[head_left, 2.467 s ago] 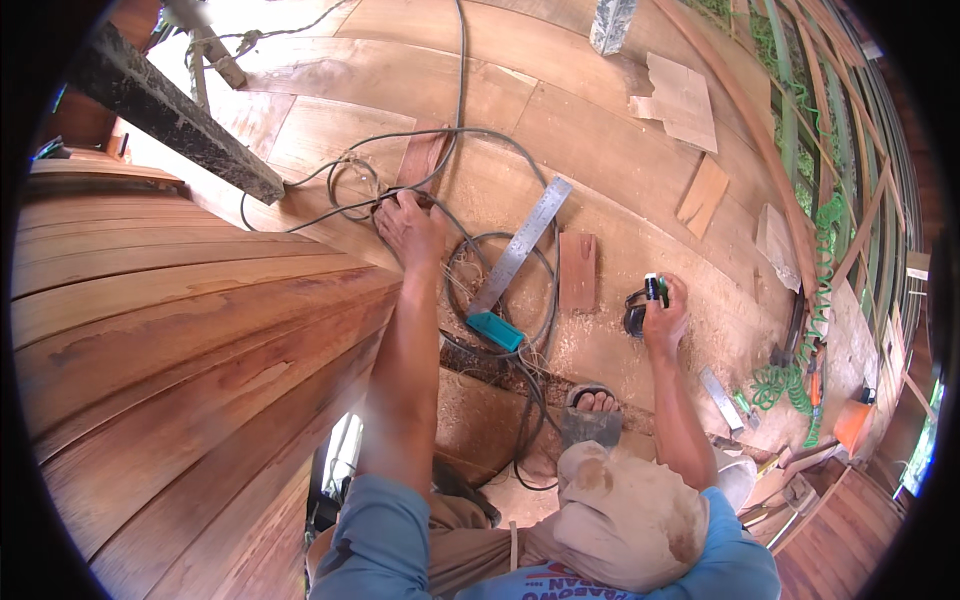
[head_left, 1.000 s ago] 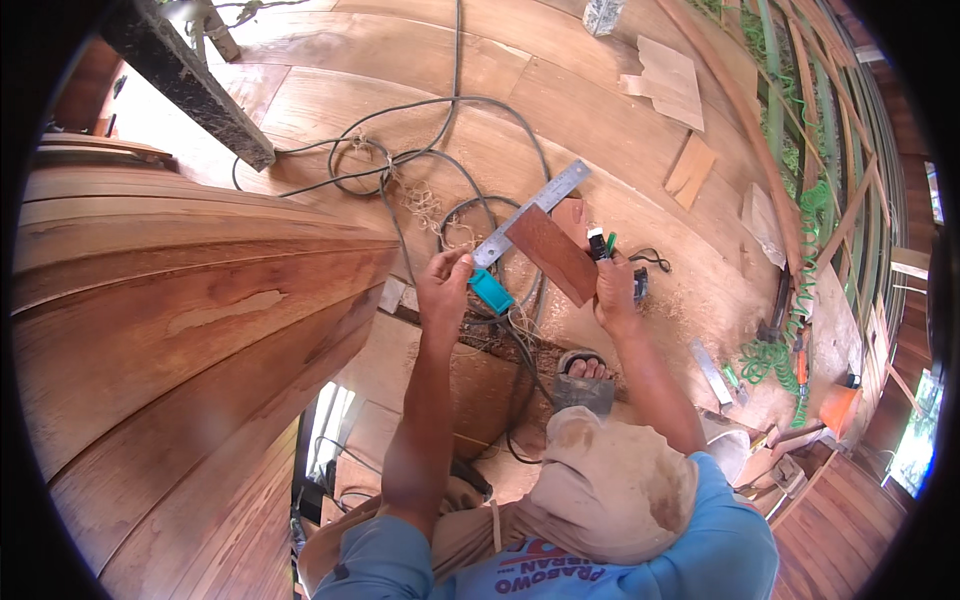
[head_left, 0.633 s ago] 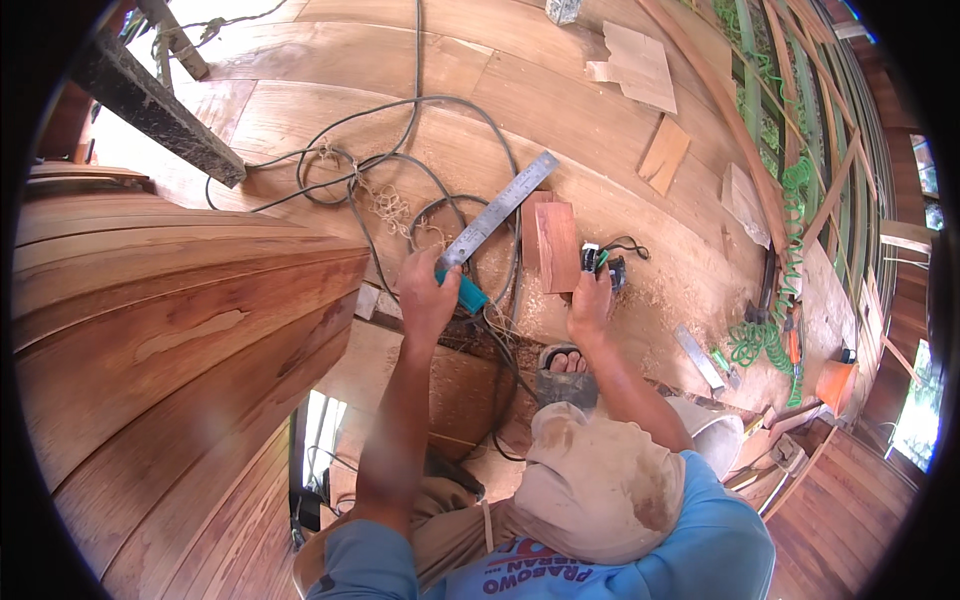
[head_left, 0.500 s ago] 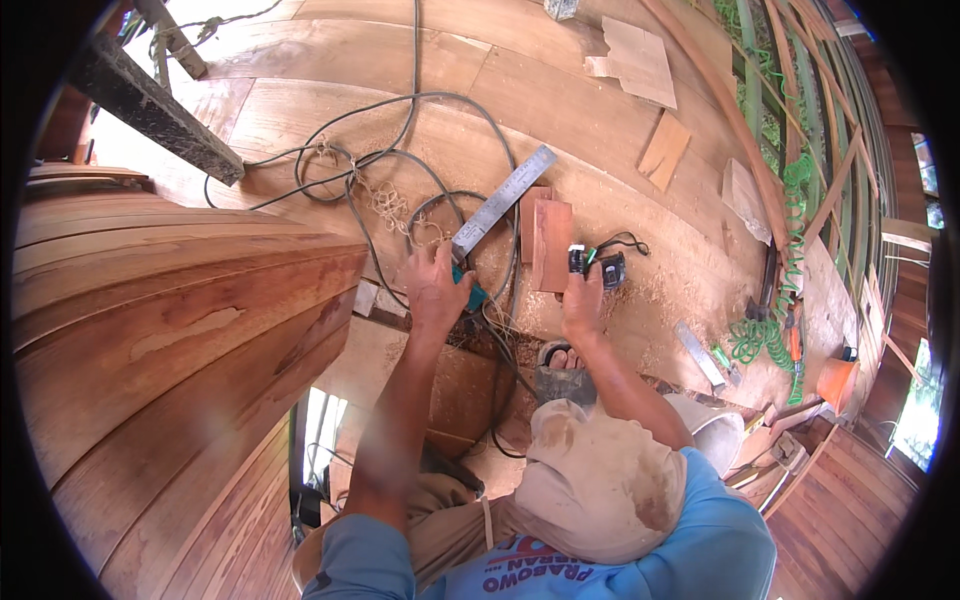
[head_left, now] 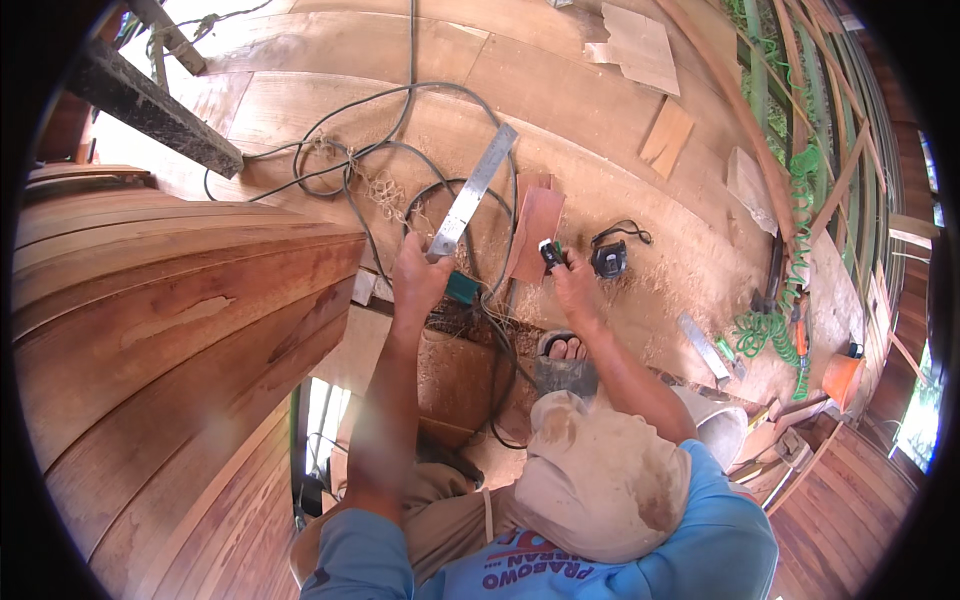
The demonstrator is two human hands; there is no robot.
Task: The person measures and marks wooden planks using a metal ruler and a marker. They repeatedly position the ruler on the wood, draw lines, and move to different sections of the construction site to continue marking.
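Observation:
My left hand (head_left: 420, 277) grips the near end of a flat metal ruler (head_left: 474, 196), which points away and to the right above the floor. Just right of that hand lies a teal tool part (head_left: 462, 288), mostly hidden. My right hand (head_left: 577, 287) is closed on a short black object with a white end (head_left: 551, 254), its exact kind unclear. Its tip is over or against a reddish wood block (head_left: 537, 229); contact cannot be judged. Another wood piece shows partly behind that block. A black tape measure (head_left: 609, 259) with a strap lies right of my right hand.
A dark cable (head_left: 438, 88) loops across the plank floor ahead. Stacked boards (head_left: 200, 290) stand at my left. At right are a coiled green hose (head_left: 770, 335), a metal blade-like strip (head_left: 704, 350) and an orange container (head_left: 843, 380). Sawdust is scattered around the blocks.
My right hand has moved left, away from the tape measure, bringing the black object over the wood block. My left hand and the ruler have shifted slightly left, and the block's tilt has changed.

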